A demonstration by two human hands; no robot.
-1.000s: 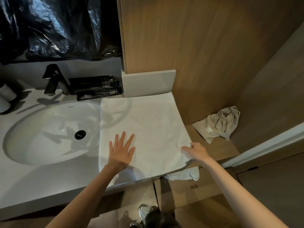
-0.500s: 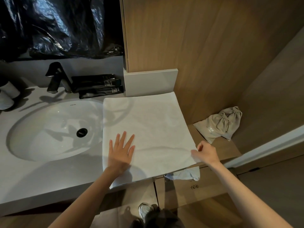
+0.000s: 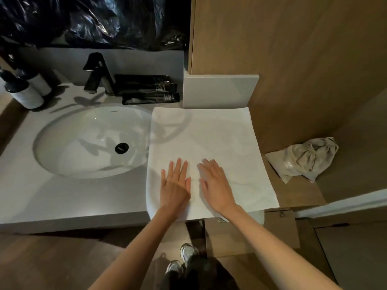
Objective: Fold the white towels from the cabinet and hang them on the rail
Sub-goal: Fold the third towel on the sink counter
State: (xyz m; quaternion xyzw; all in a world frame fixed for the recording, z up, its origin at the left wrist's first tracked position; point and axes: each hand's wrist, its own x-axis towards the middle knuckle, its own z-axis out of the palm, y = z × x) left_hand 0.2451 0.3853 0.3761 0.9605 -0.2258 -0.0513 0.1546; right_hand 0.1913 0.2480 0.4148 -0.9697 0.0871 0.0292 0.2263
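White towel [image 3: 209, 143] under flat left hand [image 3: 174, 185], right hand [image 3: 216, 185]

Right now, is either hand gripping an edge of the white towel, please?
No, the left hand and the right hand both lie flat, fingers straight, on top of the white towel.

Dim, warm light from overhead throws several soft shadows of the faucet [image 3: 97, 74] across the white basin [image 3: 69, 147] and a faint curved one onto the towel [image 3: 217, 137], glints off the black plastic sheet [image 3: 94, 19], and the wide lens bows the frame's edges.
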